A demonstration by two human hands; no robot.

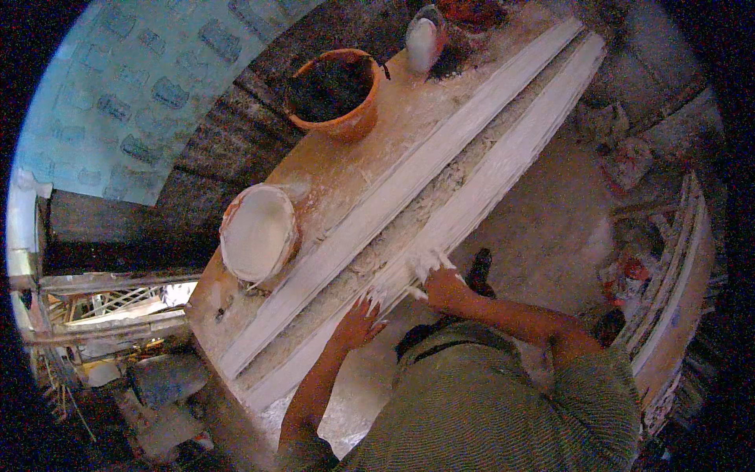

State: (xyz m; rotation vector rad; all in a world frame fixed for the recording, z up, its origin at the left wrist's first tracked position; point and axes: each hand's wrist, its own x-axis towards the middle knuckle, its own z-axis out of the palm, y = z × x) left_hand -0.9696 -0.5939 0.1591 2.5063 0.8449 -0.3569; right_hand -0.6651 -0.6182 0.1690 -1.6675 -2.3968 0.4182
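Observation:
Two long, white-coated strips, which look like plaster mouldings, lie side by side and slanting across a worktable (352, 167). A rough, crumbly pale band runs between the far strip (385, 203) and the near strip (491, 189). My left hand (358, 324) rests at the near strip's front edge, with whitened fingertips stretched over it. Farther right, my right hand (440, 282) touches the same strip. White paste covers its spread fingers. Neither hand shows a tool in it.
Behind the strips stand a bucket (292, 245) with white contents, an orange bucket (351, 126) with a dark inside, and a small container (420, 64) holding white material. More long strips (668, 295) lean at the right. Clutter (169, 393) lies at lower left.

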